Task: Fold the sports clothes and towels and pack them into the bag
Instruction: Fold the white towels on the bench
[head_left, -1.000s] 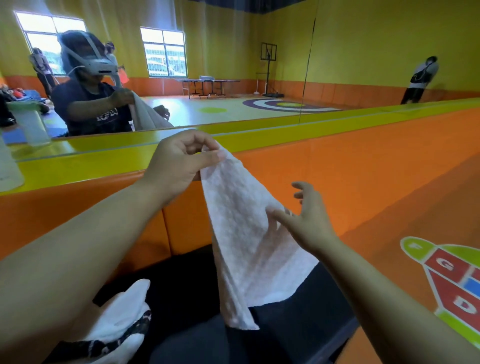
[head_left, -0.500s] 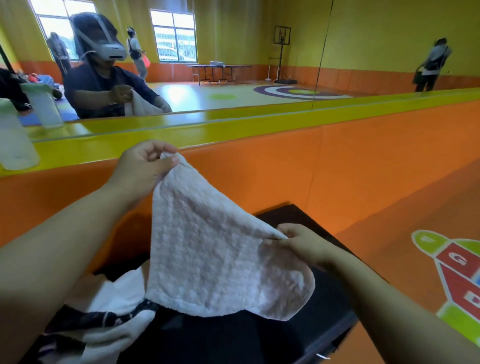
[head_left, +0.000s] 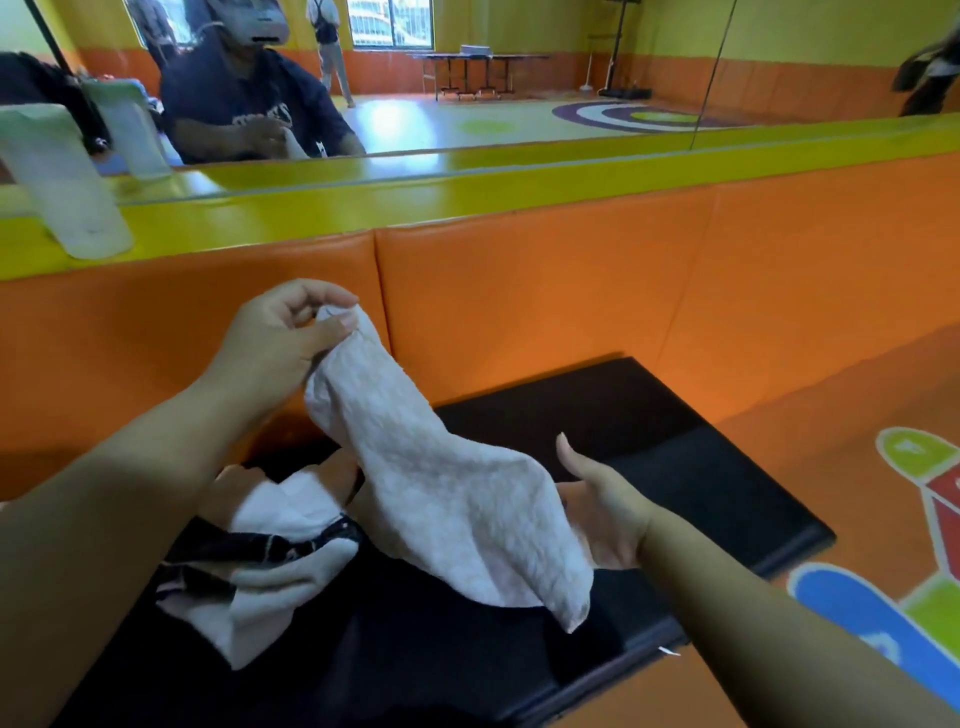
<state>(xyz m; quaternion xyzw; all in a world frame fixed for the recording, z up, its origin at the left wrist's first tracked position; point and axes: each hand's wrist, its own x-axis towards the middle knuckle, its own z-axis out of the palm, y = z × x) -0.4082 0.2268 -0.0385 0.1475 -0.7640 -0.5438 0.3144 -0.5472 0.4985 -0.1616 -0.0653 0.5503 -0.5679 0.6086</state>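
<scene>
A small pale pink towel (head_left: 447, 499) hangs slantwise over the black mat (head_left: 649, 447). My left hand (head_left: 280, 338) pinches its upper corner, raised in front of the orange padded wall. My right hand (head_left: 597, 514) lies palm up under the towel's lower right edge, thumb raised and fingers hidden beneath the cloth. To the lower left a white garment with a black patterned band (head_left: 260, 561) lies crumpled on the mat. No bag is visible.
The orange padded wall (head_left: 545, 291) with a yellow ledge (head_left: 363, 202) rises just behind the mat. A white object (head_left: 62, 187) stands on the ledge at left. A mirror above reflects a person and the hall. Orange floor with a painted hopscotch (head_left: 914, 545) lies right.
The view has tilted down. My left hand has lowered with the towel corner. My right hand let go of the pinched edge and now lies open under the towel.
</scene>
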